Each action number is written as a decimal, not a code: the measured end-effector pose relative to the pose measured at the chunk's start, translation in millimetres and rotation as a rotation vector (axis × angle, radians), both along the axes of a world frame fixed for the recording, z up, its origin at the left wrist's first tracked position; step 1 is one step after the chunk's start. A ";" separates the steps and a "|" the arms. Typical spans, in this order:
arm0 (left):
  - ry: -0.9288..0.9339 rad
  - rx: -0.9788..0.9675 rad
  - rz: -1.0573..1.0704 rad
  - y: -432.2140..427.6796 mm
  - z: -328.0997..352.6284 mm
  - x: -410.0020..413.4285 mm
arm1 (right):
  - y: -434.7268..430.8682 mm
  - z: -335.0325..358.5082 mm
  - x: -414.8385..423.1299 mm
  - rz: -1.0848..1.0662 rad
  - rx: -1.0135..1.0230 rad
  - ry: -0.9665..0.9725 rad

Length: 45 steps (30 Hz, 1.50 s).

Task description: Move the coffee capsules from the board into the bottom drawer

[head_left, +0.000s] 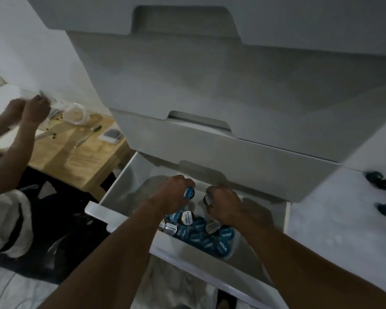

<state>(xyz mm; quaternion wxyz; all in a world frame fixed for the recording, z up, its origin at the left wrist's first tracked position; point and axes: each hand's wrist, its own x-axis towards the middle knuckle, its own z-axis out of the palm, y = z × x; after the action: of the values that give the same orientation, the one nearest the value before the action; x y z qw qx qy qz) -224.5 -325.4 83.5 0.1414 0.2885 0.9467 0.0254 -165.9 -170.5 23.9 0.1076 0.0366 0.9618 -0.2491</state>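
The white bottom drawer (120,192) stands pulled open below me. Several blue and silver-lidded coffee capsules (201,233) lie heaped inside it. My left hand (174,192) hovers over the drawer with its fingers curled round a blue capsule (188,192). Beside it, my right hand (225,206) grips a dark capsule with a silver lid (208,200). A few dark capsules (379,181) lie on the white board (334,219) at the right.
Two closed white drawers (210,139) overhang the open one. At the left another person's hands (31,108) handle clear plastic over a wooden table (76,152) with a knife and a small tray. Dark bags lie on the floor at lower left.
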 end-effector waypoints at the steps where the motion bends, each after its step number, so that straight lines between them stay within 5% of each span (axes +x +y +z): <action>1: -0.017 0.003 -0.029 0.0 -4.1 -5.0 | -1.2 -3.4 -0.3 -0.013 0.003 -0.019; 28: -0.361 0.089 -0.331 -4.1 -78.3 -70.4 | -32.6 -14.0 2.6 -0.383 -0.037 -0.097; 45: -0.323 0.029 -0.370 -3.9 -85.4 -75.2 | -35.8 -16.2 -1.2 -0.357 -0.040 -0.157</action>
<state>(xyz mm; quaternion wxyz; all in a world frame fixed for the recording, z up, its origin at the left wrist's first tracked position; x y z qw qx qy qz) -299.7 -329.4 -1.9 0.2890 0.4513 0.8423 0.0583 -167.0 -206.3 7.7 0.1370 0.2236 0.9236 -0.2796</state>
